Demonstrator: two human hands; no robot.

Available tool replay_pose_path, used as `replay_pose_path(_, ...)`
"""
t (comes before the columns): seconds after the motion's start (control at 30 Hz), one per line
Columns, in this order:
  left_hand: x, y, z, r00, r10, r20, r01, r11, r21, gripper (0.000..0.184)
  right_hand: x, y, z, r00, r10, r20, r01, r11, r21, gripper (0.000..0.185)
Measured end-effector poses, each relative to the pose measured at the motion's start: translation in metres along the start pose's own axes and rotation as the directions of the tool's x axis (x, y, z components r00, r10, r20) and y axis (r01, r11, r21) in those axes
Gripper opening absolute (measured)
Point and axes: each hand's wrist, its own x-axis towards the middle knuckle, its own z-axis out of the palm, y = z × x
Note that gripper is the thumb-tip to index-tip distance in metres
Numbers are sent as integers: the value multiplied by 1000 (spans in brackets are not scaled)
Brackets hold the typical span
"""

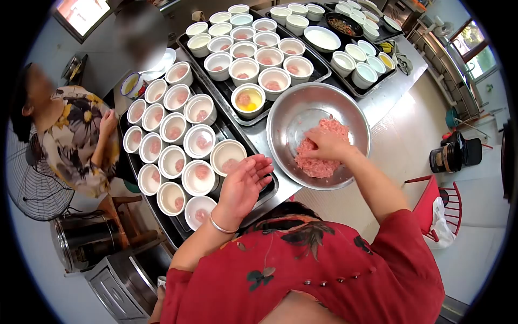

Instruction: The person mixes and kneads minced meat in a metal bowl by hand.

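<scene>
In a wide steel bowl (278, 127) lies a mound of pink minced meat (315, 166). My right hand (326, 144) reaches into the bowl from the right, its fingers curled into the meat and partly hidden by it. My left hand (244, 189), with a bangle at the wrist, is held palm up and slightly cupped with nothing in it. It hovers over the near edge of a black tray (258, 198), beside a white ramekin (227, 156) with a lump of meat inside. Several more white ramekins (198, 177) on this tray also hold small meat lumps.
A second black tray (321, 67) carries more ramekins with meat; one ramekin (248, 101) also contains egg yolk. Farther right stand ramekins (365, 75), a white bowl (322, 39) and a dark pan (344, 24). Another person (75, 132) stands at left. A red chair (429, 202) is at right.
</scene>
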Motion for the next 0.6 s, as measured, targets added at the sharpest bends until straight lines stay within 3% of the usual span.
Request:
replay_pose_path(0.03, 3, -3, 3, 1000, -6, 3, 6, 1000, -2, 24, 2, 0, 10, 996, 16, -93, -21, 999, -49, 63)
replay_pose_path(0.13, 11, -10, 12, 1000, 21, -11, -21, 999, -38, 22, 11, -17, 14, 994, 51, -95, -63, 989, -132, 49)
replay_pose_path(0.2, 22, -18, 15, 999, 50, 17, -49, 997, -58, 23, 19, -4, 33, 973, -186, -135, 152, 961, -229, 34)
replay_pose_path(0.33, 49, -36, 21, 996, 73, 46, -69, 995, -74, 21, 25, 11, 36, 932, -360, -49, 346, 921, -177, 23)
replay_pose_path(0.43, 53, -29, 32, 994, 78, -75, -83, 994, -72, 21, 25, 10, 12, 881, -472, -24, 464, 874, -141, 17)
replay_pose_path(0.5, 49, -28, 35, 989, 86, -124, -98, 991, -92, 21, 18, 13, -2, 855, -517, -28, 513, 853, -95, 16)
replay_pose_path(0.6, 50, -24, 26, 977, 189, -98, -196, 978, -75, 22, 20, 17, -28, 849, -512, 130, 512, 858, 37, 18)
